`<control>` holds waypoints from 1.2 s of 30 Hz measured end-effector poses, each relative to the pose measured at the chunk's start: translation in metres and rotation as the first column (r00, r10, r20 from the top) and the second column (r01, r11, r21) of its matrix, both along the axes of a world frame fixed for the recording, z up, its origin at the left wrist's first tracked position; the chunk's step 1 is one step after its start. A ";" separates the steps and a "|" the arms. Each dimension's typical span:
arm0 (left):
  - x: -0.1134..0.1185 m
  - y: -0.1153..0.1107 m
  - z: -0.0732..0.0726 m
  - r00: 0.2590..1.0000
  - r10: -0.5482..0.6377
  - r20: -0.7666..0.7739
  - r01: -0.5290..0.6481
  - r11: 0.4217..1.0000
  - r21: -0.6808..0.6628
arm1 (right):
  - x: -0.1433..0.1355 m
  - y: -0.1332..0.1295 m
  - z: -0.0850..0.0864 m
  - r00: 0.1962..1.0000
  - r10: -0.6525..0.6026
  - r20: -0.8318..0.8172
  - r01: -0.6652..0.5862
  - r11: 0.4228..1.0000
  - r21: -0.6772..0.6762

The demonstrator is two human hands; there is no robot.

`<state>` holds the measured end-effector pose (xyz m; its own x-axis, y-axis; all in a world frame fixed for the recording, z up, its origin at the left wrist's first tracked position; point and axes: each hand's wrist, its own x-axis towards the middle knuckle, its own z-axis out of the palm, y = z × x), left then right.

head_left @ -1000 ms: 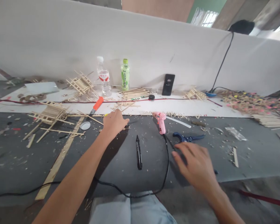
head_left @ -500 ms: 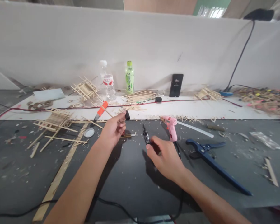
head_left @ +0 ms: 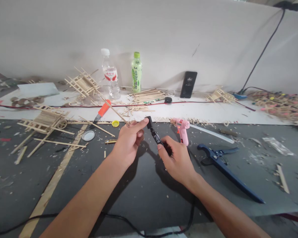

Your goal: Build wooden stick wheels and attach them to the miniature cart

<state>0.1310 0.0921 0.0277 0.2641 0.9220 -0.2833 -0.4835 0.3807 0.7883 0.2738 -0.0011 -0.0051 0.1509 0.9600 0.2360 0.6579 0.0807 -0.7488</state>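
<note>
My right hand (head_left: 176,157) is closed round a black marker pen (head_left: 157,136), its tip end pointing up and to the left. In my left hand (head_left: 129,142), thumb and fingers pinch the black marker cap (head_left: 149,122), which meets the pen's tip end. A thin wooden stick (head_left: 114,110) also sticks out of the left hand towards the upper left. Just beyond the right hand lies a pink glue gun (head_left: 182,129) with a clear glue stick in its back. Left of my left hand lie an orange utility knife (head_left: 102,110) and a round white lid (head_left: 88,135).
Two small stick-built carts (head_left: 46,122) sit at the left, and a smaller stick model (head_left: 219,95) at the right. Blue pipe cutters (head_left: 228,168) lie on the right. Two bottles (head_left: 136,72) and a phone (head_left: 188,84) stand by the wall. A black cable (head_left: 124,220) crosses the front.
My left hand has brought the cap rightward to the marker's tip, where the two now meet. The view has shifted, and a yellow ring-shaped cap now shows beyond the left hand.
</note>
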 end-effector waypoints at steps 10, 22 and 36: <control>0.010 -0.014 -0.006 0.998 0.039 -0.052 -0.033 0.993 0.116 | -0.002 -0.001 0.001 0.939 0.008 -0.345 -0.052 0.992 -0.117; 0.005 -0.021 -0.002 0.932 -0.241 -0.270 0.339 0.845 0.414 | 0.009 0.000 0.018 0.302 -0.062 -0.951 -0.573 0.786 -0.233; -0.021 0.027 0.002 0.997 0.060 -0.044 -0.047 0.966 0.254 | -0.012 0.007 0.026 0.455 -0.062 -0.888 -0.400 0.877 -0.266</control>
<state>0.1099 0.1187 0.0296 0.2041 0.9776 -0.0508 -0.4544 0.1406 0.8796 0.2616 0.0060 0.0207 -0.1278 0.9449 -0.3014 -0.3287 -0.3271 -0.8860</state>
